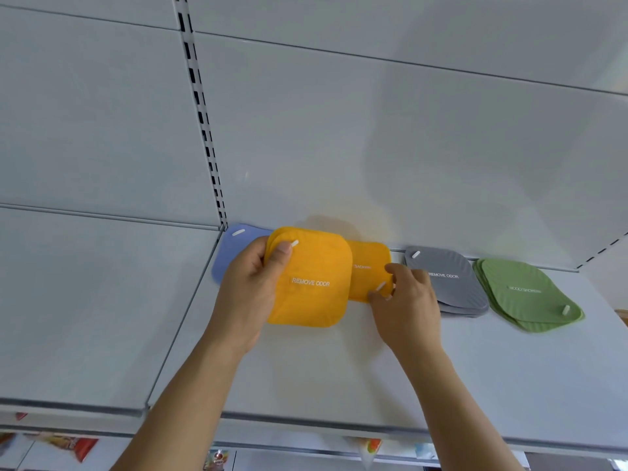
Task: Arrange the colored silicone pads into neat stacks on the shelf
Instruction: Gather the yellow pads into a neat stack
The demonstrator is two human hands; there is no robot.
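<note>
The left hand (251,287) holds a small bunch of yellow pads (311,278) up off the white shelf (306,379), with its thumb on top and its fingers curled behind them. The top pad says "REMOVE ODOR". The right hand (406,300) pinches the near corner of another yellow pad (368,266) that lies flat on the shelf, just behind the held ones. A blue pad (232,248) lies at the left, partly hidden behind the left hand. A gray stack (448,280) sits just right of the right hand. A green stack (526,294) sits further right, a bit messy.
</note>
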